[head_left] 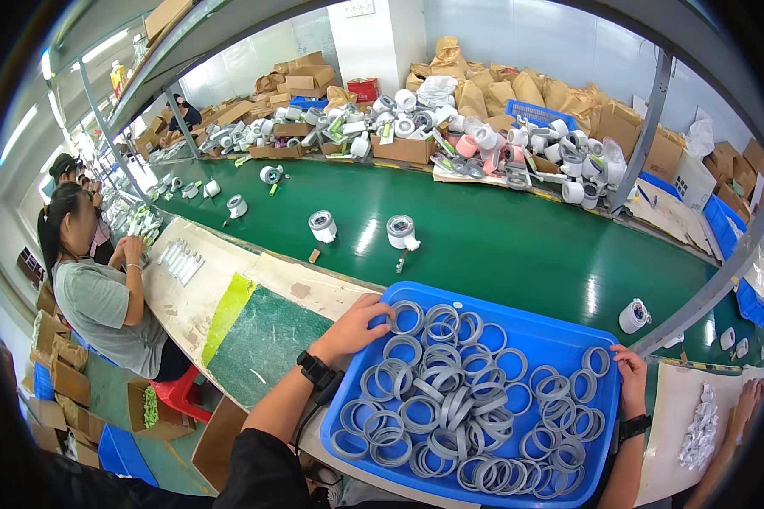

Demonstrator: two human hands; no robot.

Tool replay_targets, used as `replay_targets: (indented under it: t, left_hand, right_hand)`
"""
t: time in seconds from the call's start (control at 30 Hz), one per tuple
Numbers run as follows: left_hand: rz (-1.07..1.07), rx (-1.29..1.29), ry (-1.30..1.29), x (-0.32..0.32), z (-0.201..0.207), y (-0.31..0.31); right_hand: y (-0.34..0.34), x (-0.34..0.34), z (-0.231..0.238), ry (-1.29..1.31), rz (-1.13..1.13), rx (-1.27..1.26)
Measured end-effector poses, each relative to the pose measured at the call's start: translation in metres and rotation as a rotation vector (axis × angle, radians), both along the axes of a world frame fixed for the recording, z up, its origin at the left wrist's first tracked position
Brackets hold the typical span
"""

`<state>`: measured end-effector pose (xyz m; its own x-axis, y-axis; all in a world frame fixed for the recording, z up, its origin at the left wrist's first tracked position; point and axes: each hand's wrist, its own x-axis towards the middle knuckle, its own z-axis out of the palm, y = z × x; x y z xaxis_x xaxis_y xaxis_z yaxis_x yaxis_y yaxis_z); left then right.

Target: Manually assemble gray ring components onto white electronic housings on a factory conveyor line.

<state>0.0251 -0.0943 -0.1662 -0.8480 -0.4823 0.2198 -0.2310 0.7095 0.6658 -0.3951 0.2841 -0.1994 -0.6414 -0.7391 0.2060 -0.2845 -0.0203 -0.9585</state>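
A blue plastic tray (556, 339) lies in front of me, holding many loose grey rings (455, 407) heaped over one another. My left hand (354, 328) grips its upper left rim, fingers curled over the edge. On the opposite side, my right hand (631, 380) is closed around the right rim, its thumb hidden. The tray sits partly over the near edge of the green conveyor belt. Dark bands with small devices are on both my wrists.
White round assemblies (401, 231) stand on the green belt (501, 229). Left is a worktable with a green mat (267, 343); a co-worker (102, 288) works beyond it. A metal post (649, 127) rises beyond the belt. Another person's hand (745, 407) is near white pieces (700, 428) at right.
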Motion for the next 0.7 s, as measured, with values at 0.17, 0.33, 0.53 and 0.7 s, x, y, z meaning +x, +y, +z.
replay_targets:
  t: [0.17,0.33,0.53,0.7]
  left_hand:
    - [0.004,0.021,-0.010,0.0004,0.0028,0.0005]
    - [0.014,0.064,-0.014,0.0004,0.0042,0.0000]
    - [-0.033,0.014,-0.030,0.0021,0.0017,-0.0015]
    - [0.012,0.059,-0.126,0.0022,0.0070,-0.0001]
  right_hand:
    - [-0.0012,0.0015,0.0018,-0.001,-0.016,0.025]
    - [-0.0011,0.0022,0.0024,0.015,-0.011,0.029]
    - [-0.0019,0.0043,0.0041,-0.010,-0.013,0.025]
    - [-0.0021,0.0032,0.0028,-0.026,0.000,0.004]
